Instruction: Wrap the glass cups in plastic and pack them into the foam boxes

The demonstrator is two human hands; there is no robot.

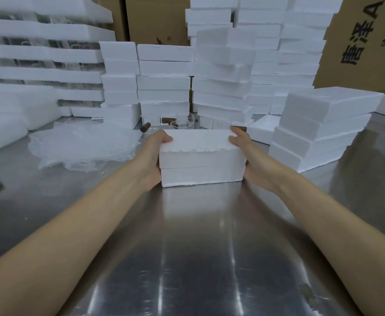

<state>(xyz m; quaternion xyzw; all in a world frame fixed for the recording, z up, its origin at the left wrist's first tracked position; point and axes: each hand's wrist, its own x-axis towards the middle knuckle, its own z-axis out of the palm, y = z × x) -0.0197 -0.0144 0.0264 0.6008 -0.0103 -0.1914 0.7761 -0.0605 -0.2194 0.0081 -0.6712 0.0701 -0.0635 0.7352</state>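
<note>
Head view: closed foam box (201, 160) at mid table, lid seated on base, with the seam running across the near face. The lid's near edge is ragged. The box appears to sit flat on the steel table (198, 236), and its reflection starts right at the bottom edge.

Left hand (151, 160) grasps the left end of the box, palm against the end wall and thumb hooked over the lid's near-left corner. The other fingers are hidden behind the box.

Right hand (253, 163) grasps the right end the same way, with the thumb laid on the lid's right edge and the fingers curled round the far-right corner. The box lies squarely between the two palms, and both forearms reach in from the near edge.

Surroundings:
- Crumpled pile of clear plastic sheets (82, 147) on the table, left of the box and a little farther away.
- Glass cups (184, 120) just beyond the box, at the foot of the far stacks. They are partly hidden and the count is unclear.
- Small brown cylinder (145, 127) lying near the cups, to the left.
- Short stack of foam boxes (319, 128) to the right, near the right hand but apart from it.
- Tall foam stacks (164, 83) along the far side, with cardboard cartons (357, 42) behind them, one carrying printed characters.
</note>
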